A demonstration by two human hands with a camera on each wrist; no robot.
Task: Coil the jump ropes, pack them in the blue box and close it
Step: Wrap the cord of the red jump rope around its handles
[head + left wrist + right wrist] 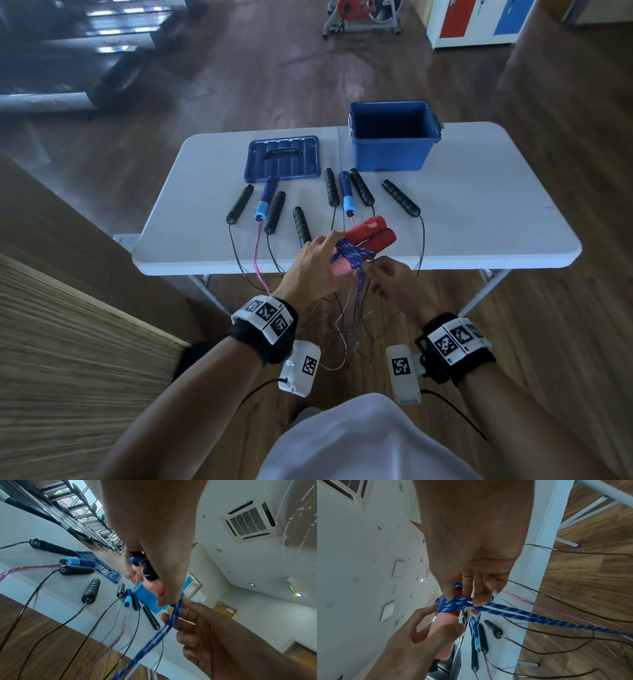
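Just above the table's front edge, my left hand (315,263) grips a pair of red handles (371,234) held side by side. Their blue patterned rope (354,255) is wound several turns round the handles' near ends. My right hand (387,277) is right beside them, and in the right wrist view it (465,599) pinches the blue rope (513,614) at the wraps; two strands trail down to the floor. The open blue box (394,137) stands at the table's back right. Its lid (282,159) lies flat to its left.
Several black-handled ropes (400,198) and a blue-handled rope (347,193) with a pink cord lie on the white table (479,222). Their cords hang over the front edge and tangle on the wooden floor. A wooden panel stands at my left, an exercise bike and lockers behind.
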